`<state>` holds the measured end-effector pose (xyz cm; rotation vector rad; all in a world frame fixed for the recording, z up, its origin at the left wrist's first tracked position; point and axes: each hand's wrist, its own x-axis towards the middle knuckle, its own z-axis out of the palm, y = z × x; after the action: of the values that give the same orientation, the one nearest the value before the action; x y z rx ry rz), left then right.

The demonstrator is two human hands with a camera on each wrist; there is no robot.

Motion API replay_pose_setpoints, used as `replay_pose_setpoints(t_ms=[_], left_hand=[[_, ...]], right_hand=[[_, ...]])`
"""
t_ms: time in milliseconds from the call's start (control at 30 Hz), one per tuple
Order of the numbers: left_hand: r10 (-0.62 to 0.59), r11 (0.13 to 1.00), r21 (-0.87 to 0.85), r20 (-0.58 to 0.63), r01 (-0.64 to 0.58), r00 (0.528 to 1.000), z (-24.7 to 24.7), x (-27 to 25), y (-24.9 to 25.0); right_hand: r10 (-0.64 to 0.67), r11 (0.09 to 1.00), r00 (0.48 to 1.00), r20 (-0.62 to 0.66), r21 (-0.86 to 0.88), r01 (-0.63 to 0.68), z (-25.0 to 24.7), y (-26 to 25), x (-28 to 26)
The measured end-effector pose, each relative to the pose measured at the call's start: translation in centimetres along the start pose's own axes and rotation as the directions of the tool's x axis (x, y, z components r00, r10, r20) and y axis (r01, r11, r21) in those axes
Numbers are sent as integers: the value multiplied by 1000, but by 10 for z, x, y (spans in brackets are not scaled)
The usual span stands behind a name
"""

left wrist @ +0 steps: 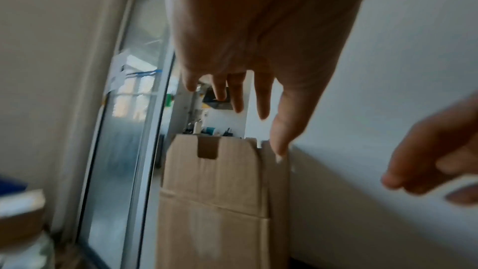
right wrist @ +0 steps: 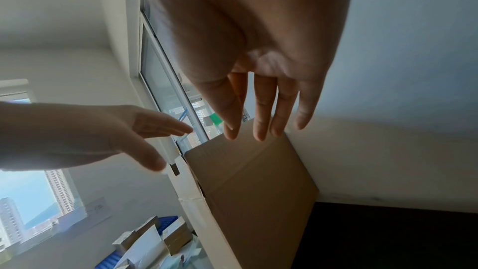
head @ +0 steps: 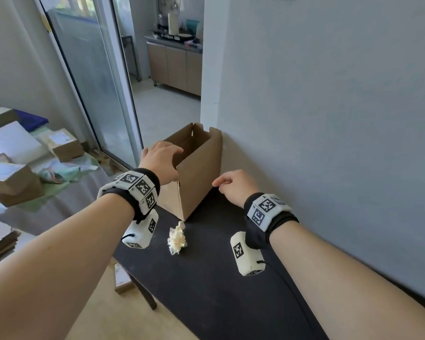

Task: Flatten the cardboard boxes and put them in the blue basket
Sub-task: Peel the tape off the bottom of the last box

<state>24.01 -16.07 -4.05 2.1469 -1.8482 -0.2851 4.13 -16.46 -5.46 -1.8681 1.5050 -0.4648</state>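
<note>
A black table point(head: 219, 278) is set along the grey wall on the right side. At its far end an open cardboard box point(head: 196, 177) is placed upright, touching the wall, and a crumpled ball of pale tape point(head: 177, 239) is seen on the table surface just near the box, joined to it by a thin strip.

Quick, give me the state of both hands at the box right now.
Left hand: open, fingers spread over the cardboard box top edge, gripping nothing.
Right hand: open, fingers relaxed beside the box, holding nothing.
</note>
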Motion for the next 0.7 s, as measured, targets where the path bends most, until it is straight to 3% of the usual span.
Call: replay_pose_setpoints(t_ms=[100, 267, 500, 700], left_hand=[[71, 954, 271, 210, -128, 975, 0, 21, -17], [169, 923, 277, 328, -266, 929, -6, 40, -35], [355, 892, 162, 331, -423, 874, -6, 59, -48], [519, 854, -108, 170, -508, 837, -20, 58, -40]], right_hand=[[46, 999, 998, -34, 17, -46, 19, -11, 12], [157, 988, 986, -51, 10, -157, 55, -28, 24], [275, 961, 958, -76, 26, -274, 77, -47, 19], [318, 945, 933, -167, -27, -327, 55, -40, 10]])
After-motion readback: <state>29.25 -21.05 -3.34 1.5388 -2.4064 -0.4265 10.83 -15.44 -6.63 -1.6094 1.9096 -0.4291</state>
